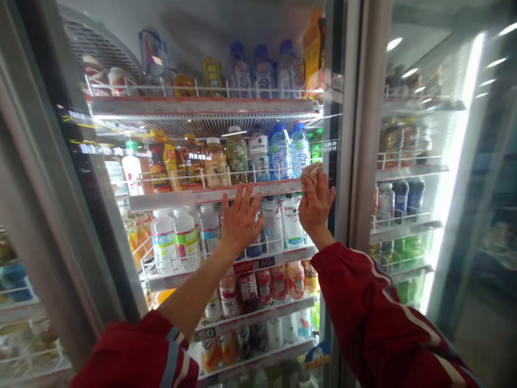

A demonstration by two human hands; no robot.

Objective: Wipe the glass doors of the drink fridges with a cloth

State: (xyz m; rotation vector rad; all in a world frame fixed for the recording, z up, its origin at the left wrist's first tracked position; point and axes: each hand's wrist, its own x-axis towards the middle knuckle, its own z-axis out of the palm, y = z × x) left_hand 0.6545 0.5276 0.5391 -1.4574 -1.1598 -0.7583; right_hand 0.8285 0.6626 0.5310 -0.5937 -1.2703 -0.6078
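A crumpled pale cloth (312, 173) is under the fingers of my right hand (316, 207), held against the glass near the right edge of the fridge door. My left hand (241, 218) is raised with its fingers spread, flat on or just in front of the glass door (194, 32); I cannot tell whether the palm touches. Behind it, shelves of bottled drinks show through the pane. Blue-capped bottles (279, 151) stand behind the glass beside the cloth, and clear bottles (184, 237) are left of my left hand.
A grey metal frame (359, 134) runs up the door's right side, with a second lit fridge section (407, 199) beyond it. Another frame post (60, 188) rises on the left. A round blue sticker (317, 355) is low on the glass.
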